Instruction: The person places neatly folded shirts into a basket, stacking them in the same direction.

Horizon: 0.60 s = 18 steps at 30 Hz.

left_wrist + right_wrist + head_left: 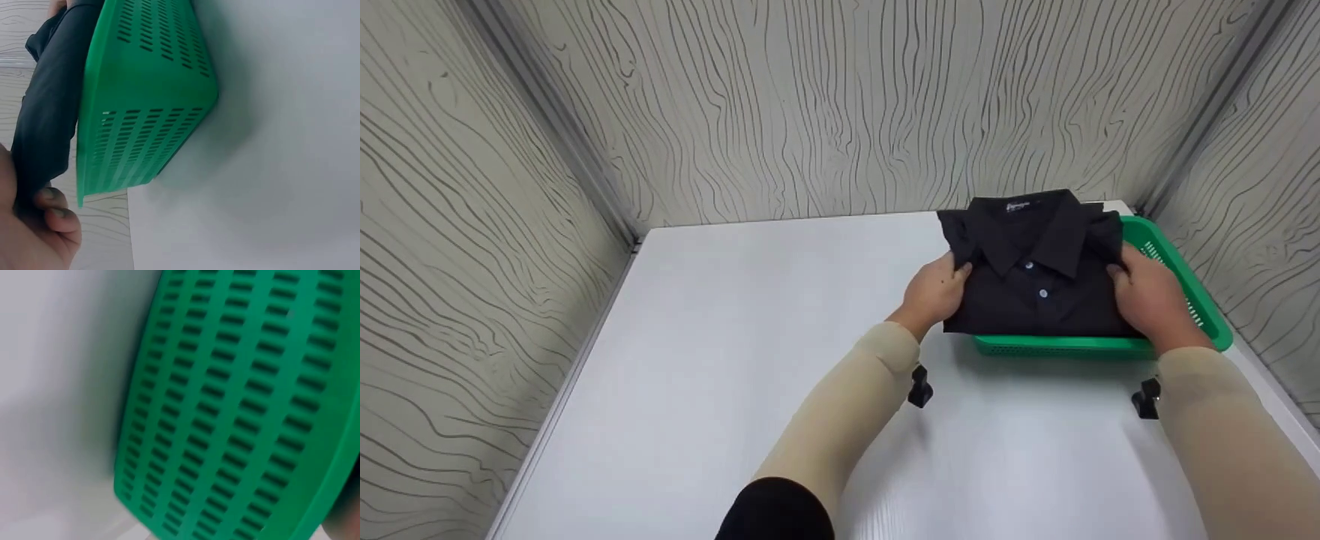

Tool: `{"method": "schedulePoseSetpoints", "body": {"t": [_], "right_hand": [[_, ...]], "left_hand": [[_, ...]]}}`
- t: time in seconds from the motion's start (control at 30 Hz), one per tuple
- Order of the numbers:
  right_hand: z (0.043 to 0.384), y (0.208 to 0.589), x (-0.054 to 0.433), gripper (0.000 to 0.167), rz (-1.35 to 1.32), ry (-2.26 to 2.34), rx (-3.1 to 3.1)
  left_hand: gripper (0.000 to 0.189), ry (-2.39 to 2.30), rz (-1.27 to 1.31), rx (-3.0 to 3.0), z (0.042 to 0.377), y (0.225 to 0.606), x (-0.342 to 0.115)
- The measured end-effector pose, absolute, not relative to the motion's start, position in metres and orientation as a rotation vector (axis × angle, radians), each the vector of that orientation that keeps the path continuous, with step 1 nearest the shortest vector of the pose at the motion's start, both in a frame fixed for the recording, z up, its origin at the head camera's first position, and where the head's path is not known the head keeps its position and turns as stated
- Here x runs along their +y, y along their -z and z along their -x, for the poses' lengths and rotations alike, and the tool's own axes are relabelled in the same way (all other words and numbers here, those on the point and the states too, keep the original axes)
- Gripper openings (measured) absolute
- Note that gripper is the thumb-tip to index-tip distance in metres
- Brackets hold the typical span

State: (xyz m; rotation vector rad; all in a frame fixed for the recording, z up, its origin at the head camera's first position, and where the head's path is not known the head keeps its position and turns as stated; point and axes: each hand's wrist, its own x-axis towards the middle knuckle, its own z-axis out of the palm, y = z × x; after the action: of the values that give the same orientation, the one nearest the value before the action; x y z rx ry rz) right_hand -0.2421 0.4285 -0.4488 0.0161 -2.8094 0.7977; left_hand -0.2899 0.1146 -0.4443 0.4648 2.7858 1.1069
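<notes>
A folded black shirt [1020, 300] with a collar and pale buttons is held over a green plastic basket [1065, 346], covering most of its opening. My left hand [936, 291] grips the shirt's left side, thumb on top; in the left wrist view, the fingers [62, 219] curl under the cloth just outside the basket rim. The right side of the shirt is pinched by my right hand [1156, 296], above the basket's right part. Only a blurred bit of that hand shows at the edge of the right wrist view, where the slotted basket wall [225, 399] fills most of the picture.
The basket stands on a white table [720, 360], near its back right corner. Wood-patterned panels [825, 105] rise behind and at both sides, joined by grey metal corner posts. Small black wrist mounts [920, 387] hang beneath both forearms.
</notes>
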Motion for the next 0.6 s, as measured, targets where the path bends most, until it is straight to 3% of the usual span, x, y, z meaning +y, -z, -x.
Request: {"method": "schedulePoseSetpoints", "body": {"t": [0.6], "right_hand": [[0.232, 0.458, 0.454, 0.039, 0.165, -0.662, -2.793]], "left_hand": [[0.031, -0.462, -0.580, 3.170, 0.280, 0.455, 0.159]]}}
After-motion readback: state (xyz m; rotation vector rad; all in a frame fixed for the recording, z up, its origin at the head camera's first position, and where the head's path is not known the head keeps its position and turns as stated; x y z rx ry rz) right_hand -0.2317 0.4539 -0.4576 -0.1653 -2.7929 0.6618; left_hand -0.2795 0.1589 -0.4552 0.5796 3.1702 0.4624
